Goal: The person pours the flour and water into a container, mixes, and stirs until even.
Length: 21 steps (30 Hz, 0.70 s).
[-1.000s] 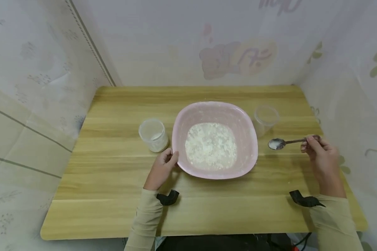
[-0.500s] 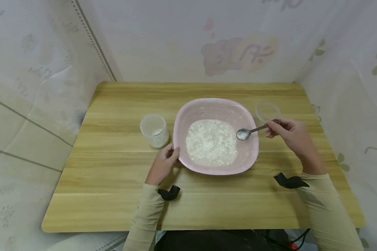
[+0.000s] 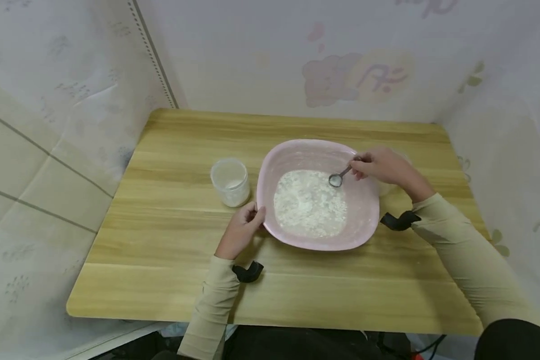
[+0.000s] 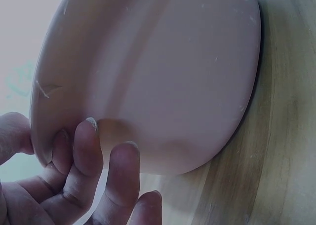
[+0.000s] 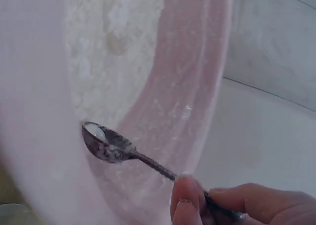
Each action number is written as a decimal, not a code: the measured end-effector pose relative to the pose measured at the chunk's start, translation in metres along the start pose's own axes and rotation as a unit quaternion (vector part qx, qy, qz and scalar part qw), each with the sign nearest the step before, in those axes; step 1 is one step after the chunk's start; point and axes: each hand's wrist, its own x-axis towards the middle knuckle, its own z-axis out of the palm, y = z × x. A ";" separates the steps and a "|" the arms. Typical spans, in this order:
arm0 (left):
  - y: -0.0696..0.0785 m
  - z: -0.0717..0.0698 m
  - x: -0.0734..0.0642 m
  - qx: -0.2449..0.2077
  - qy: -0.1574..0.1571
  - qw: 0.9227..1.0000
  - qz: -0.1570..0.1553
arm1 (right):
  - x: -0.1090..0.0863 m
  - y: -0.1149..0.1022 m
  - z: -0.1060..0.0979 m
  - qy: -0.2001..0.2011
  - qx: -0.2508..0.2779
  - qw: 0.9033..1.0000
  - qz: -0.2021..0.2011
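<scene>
A pink plastic basin (image 3: 362, 220) holds a layer of white, flour-like powder (image 3: 310, 204), lumpy on top. My left hand (image 3: 240, 231) pinches the basin's near-left rim between thumb and fingers; in the left wrist view the fingers (image 4: 88, 146) lie against its outer wall. Over the basin's right side, my right hand (image 3: 382, 166) grips a metal spoon (image 3: 336, 180) by its handle. The spoon's bowl (image 5: 106, 142) hangs above the powder's edge with a little white stuff in it and powder stuck to its outside.
A clear plastic jar (image 3: 230, 182) with white contents stands left of the basin. Behind my right hand, a clear cup (image 3: 389, 187) is mostly hidden. The wooden table (image 3: 162, 240) meets a patterned wall covering (image 3: 252, 65) at the back.
My right hand has carried the spoon leftward from beside the basin to over the powder's right edge. My left hand has stayed on the rim. The head view has shifted slightly.
</scene>
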 end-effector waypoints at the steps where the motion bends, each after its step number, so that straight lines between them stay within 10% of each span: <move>1: 0.000 0.000 0.000 -0.001 -0.001 1.000 -0.001 | 0.005 0.000 -0.001 -0.009 -0.001 1.000 0.004; 10: -0.001 0.000 0.003 -0.016 -0.002 1.000 -0.002 | 0.049 -0.007 0.001 -0.021 0.064 0.998 0.000; 21: -0.002 0.002 0.001 -0.041 0.005 0.999 -0.008 | 0.074 -0.063 0.040 -0.091 0.107 0.987 -0.075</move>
